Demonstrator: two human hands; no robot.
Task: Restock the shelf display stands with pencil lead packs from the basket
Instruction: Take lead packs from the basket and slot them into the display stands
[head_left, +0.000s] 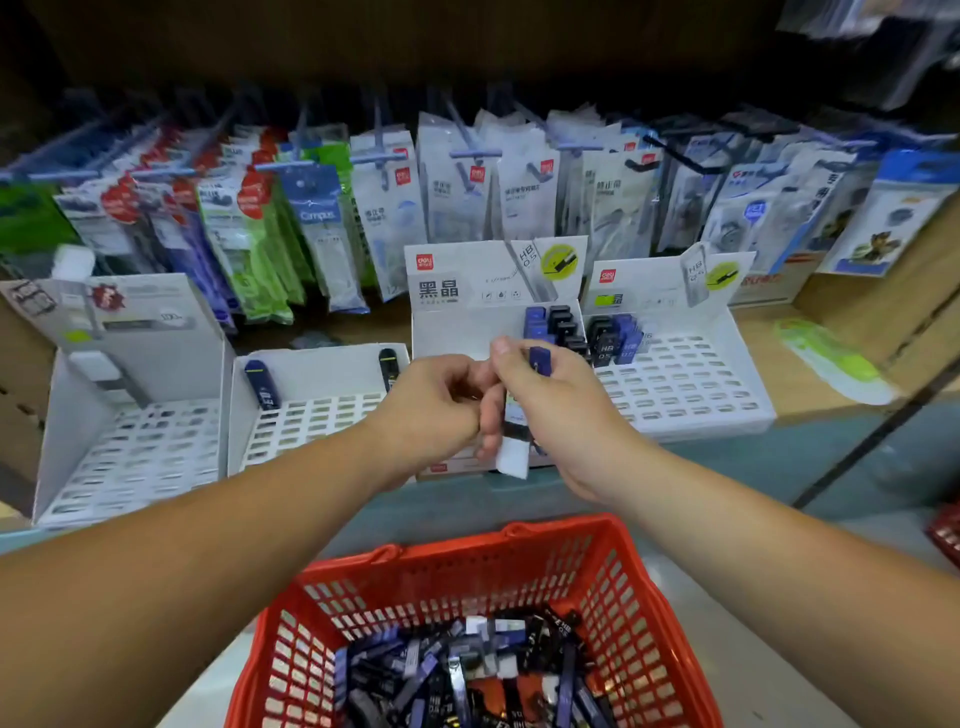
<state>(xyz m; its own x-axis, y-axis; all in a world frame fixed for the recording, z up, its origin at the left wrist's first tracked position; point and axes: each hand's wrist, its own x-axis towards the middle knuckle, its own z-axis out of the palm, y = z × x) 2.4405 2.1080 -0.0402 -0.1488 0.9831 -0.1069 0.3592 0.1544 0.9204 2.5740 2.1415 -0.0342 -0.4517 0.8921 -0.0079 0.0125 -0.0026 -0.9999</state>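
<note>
The right hand clamps its fingers around a bundle of pencil lead packs, held upright before the centre display stand, ready for slotting. The left hand fingers curl against the bundle; a pinch cannot be confirmed. The basket, near, holds more packs.

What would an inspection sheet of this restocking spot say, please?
Surface: wooden shelf, carrying four white stands.
Job's things: red basket holds many lead packs; middle stand and right stand hold a few at the back; left stand and far-left stand nearly empty.
Clutter: green-and-white packet lies loose on the shelf.
Grippers: right hand grips a bundle of packs; left hand curled against them, hold unclear.
Cables: nothing seen.
Surroundings: hanging packets on hooks behind.
</note>
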